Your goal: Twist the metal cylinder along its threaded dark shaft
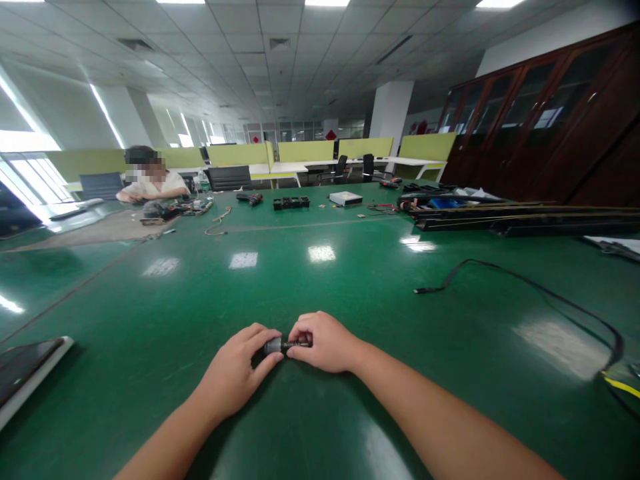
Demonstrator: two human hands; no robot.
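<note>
Close to the near side of the green table [320, 287], both hands meet at one small part. My left hand [240, 367] is closed round a grey metal cylinder [273, 345] that looks like a small motor, thumb below and fingers above. From its right end a thin dark rod [295, 344], seemingly ridged, runs into my right hand [323, 343]. The fingers of that hand are curled and pinch the rod, hiding some of it. The part lies roughly level, just over or on the tabletop. I cannot tell whether cylinder and rod are joined.
A black cable [530, 275] curves across the right side. At the left edge lies a flat dark-topped device [30, 373]. Farther back are a power drill [249, 199], a black frame [291, 203], a silver drive box [345, 199] and long black rails [500, 217]. Another person [153, 180] sits back left.
</note>
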